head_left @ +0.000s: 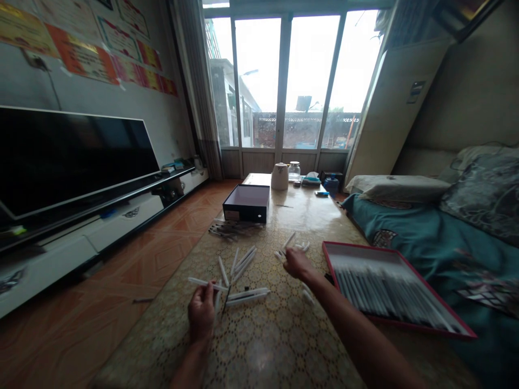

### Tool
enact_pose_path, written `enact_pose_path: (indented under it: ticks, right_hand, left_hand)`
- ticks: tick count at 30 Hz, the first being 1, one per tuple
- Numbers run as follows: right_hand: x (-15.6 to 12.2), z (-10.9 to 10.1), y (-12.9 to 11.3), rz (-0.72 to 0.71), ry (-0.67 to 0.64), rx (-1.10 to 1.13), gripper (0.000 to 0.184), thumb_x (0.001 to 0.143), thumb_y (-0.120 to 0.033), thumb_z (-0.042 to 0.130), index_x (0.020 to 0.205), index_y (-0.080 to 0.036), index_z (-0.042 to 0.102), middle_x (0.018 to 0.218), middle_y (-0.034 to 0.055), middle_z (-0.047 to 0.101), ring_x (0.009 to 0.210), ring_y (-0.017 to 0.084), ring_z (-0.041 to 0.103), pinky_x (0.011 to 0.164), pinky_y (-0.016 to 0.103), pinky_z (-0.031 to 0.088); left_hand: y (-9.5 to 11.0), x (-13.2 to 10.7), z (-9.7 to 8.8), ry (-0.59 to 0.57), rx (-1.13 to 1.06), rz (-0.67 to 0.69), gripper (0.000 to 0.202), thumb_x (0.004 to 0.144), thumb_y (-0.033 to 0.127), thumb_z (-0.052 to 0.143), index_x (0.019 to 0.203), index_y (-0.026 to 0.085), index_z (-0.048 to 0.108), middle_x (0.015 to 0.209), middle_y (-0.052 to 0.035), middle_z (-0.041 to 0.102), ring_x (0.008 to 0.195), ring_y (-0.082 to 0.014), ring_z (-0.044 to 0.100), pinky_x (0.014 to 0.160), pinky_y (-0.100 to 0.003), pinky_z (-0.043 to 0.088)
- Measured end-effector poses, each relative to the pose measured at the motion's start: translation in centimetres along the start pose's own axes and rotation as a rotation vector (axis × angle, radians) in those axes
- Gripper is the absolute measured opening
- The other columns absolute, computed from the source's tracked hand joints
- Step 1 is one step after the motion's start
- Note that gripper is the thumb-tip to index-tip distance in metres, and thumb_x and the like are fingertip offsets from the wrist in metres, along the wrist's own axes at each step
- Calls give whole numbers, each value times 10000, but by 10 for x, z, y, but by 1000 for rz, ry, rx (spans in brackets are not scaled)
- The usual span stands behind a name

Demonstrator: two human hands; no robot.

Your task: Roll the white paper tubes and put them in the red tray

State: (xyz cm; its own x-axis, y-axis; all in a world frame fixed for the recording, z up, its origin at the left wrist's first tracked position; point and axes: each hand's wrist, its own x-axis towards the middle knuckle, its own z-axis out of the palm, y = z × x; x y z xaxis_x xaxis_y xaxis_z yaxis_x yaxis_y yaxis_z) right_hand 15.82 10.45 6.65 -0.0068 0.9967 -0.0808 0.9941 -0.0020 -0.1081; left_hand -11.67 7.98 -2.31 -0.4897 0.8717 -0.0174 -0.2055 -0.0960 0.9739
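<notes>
Head view: the left hand [201, 312] pinches a white tube [198, 281] in its fingers [210, 292] over the worktop [263, 346], near loose tubes [245, 261]. The right hand [298, 263] is at small white pieces [303, 247]; whether it grips one, I cannot tell.

- Loose tubes [245, 261] lie on the counter [259, 351] between left hand [201, 312] and right hand [299, 265].
- A tray [359, 255] holding sticks [385, 297] sits right of the right hand.
- A box [245, 213] stands beyond both hands.
- A kettle [279, 177] stands farther off, past the box.
</notes>
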Motion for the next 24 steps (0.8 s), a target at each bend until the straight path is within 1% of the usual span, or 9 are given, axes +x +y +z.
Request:
enact_pose_path:
  ticks: [3, 5, 8, 10, 12, 14, 18, 20, 24]
  right_hand:
    - [-5, -12, 37, 145, 20, 15, 237, 781, -111, 544, 1003, -106, 628, 1021, 172, 640, 960, 231, 611, 739, 280, 445]
    - [-10, -17, 56, 231, 23, 16, 206, 773, -131, 580, 971, -112, 635, 992, 144, 652, 939, 222, 617, 743, 296, 452]
    - [-18, -20, 59, 300, 56, 22, 190, 833, -245, 572, 973, -120, 607, 976, 80, 638, 891, 184, 611, 759, 339, 470]
    - [-23, -18, 41, 244, 99, 47, 204, 873, -258, 515, 992, -111, 592, 975, 89, 623, 874, 177, 602, 753, 336, 464]
    - [-27, -11, 7, 82, 134, 97, 197, 888, -193, 454, 990, -115, 604, 978, 124, 619, 880, 178, 594, 740, 294, 437]
    - [-30, 0, -35, -127, 132, 160, 199, 883, -178, 441, 914, -190, 638, 968, 62, 624, 871, 141, 582, 734, 238, 412]
    - [-34, 33, -112, -462, 120, 260, 166, 781, -218, 595, 915, -304, 642, 976, -41, 618, 971, 119, 514, 794, 201, 374]
    - [-35, 50, -133, -648, 167, 278, 174, 769, -203, 598, 927, -267, 637, 952, -12, 622, 958, 156, 497, 808, 255, 376]
    - [-35, 71, -139, -741, 284, 109, 103, 847, -238, 518, 866, -196, 611, 899, 38, 609, 899, 199, 490, 784, 329, 388]
  left_hand:
    - [-1, 0, 0, 40, -55, -10, 312, 624, 416, 679, 761, 137, 655, 677, -20, 665, 638, -166, 636, 620, -276, 502]
    - [-1, -2, 4, 59, -134, -45, 278, 631, 379, 690, 753, 133, 651, 682, -17, 663, 626, -150, 633, 621, -265, 506]
    - [0, -4, 10, 55, -235, -94, 226, 632, 319, 706, 743, 132, 643, 692, -10, 659, 632, -126, 627, 633, -242, 508]
    - [0, -5, 11, 54, -257, -103, 210, 638, 304, 705, 742, 134, 638, 706, -7, 659, 644, -120, 627, 640, -234, 508]
    - [-2, -6, 11, 68, -254, -96, 204, 654, 311, 691, 749, 139, 635, 722, -8, 659, 653, -119, 627, 639, -232, 506]
    - [-4, -6, 9, 93, -241, -69, 206, 673, 329, 673, 758, 145, 635, 720, -8, 656, 651, -119, 626, 633, -231, 501]
    - [-4, -8, 5, 174, -261, 13, 232, 688, 376, 647, 758, 156, 621, 682, 10, 634, 632, -116, 618, 635, -236, 494]
    - [-2, -9, 3, 190, -282, 27, 246, 684, 393, 645, 756, 160, 613, 679, 14, 628, 632, -119, 619, 635, -240, 494]
    - [1, -11, 3, 139, -266, 5, 268, 666, 412, 652, 746, 161, 599, 685, 1, 633, 656, -147, 634, 643, -267, 503]
